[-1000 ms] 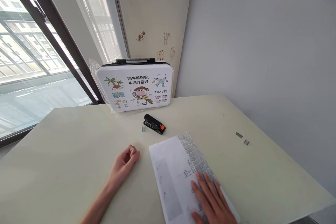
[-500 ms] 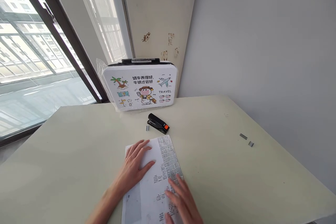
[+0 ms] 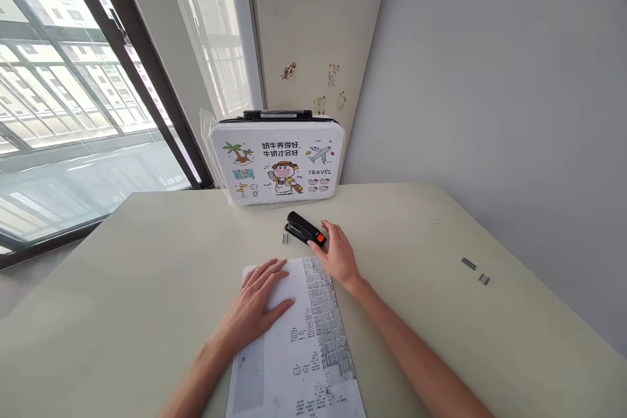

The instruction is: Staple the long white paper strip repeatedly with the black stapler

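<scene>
Printed paper sheets [image 3: 289,353] lie on the table, with a dense grey printed band along the right side. My left hand [image 3: 259,294] rests flat on their upper left part, fingers stretched out. Beyond the paper's top edge lies a black stapler [image 3: 301,225] with an orange patch at its rear end. My right hand [image 3: 337,255] grips that rear end, thumb on the near side and fingers on the far side. A small strip of staples [image 3: 285,239] sits just left of the stapler.
A white cartoon-printed suitcase [image 3: 279,166], partly in clear plastic, stands at the table's back edge. Two more staple strips [image 3: 469,264] lie on the right of the table [image 3: 406,228]. A window is at the left, a grey wall at the right.
My right hand has left the lower right part of the paper and reached forward to the stapler, closing on its rear end. My left hand stays on the paper. The view has shifted slightly.
</scene>
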Tool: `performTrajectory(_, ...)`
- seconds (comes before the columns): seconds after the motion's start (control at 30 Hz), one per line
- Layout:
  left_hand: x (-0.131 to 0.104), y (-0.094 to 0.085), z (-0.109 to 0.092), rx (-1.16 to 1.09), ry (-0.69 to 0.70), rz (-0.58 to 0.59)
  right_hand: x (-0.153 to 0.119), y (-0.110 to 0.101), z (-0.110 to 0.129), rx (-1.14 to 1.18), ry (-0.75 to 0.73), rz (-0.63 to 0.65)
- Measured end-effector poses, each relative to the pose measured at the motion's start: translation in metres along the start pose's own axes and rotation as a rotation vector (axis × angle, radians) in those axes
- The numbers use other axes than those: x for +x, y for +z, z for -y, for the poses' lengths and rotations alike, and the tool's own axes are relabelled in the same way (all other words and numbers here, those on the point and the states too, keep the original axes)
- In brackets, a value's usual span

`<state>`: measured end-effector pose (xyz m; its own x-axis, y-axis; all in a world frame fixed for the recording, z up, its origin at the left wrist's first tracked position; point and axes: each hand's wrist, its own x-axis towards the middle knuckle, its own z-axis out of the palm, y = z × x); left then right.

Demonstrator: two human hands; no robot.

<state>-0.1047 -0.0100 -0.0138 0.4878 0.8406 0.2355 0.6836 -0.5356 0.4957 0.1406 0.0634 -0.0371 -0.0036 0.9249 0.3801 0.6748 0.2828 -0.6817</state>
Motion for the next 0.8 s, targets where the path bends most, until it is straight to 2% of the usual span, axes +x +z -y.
performTrajectory(0.1,0.0,-0.001,-0.001,-0.01,0.001,0.0,0.014,0.01,-0.008,-0.003,0.01,0.023)
performTrajectory(0.23,0.0,-0.003,0.0,-0.015,-0.01,0.001,0.018,-0.002,-0.029,-0.001,0.035,0.014)
performTrajectory(0.37,-0.002,-0.006,0.002,-0.021,-0.02,-0.022,0.004,-0.037,-0.056,0.019,0.078,0.002)
performTrajectory(0.5,-0.003,-0.008,0.005,-0.036,-0.037,-0.05,-0.026,-0.081,-0.072,0.047,0.087,0.097)
performTrajectory(0.67,-0.002,-0.013,0.013,-0.007,-0.058,-0.045,-0.068,-0.129,-0.073,0.095,0.101,0.278)
performTrajectory(0.8,0.003,-0.02,0.006,-0.037,-0.079,-0.034,-0.091,-0.152,-0.071,0.163,0.144,0.373)
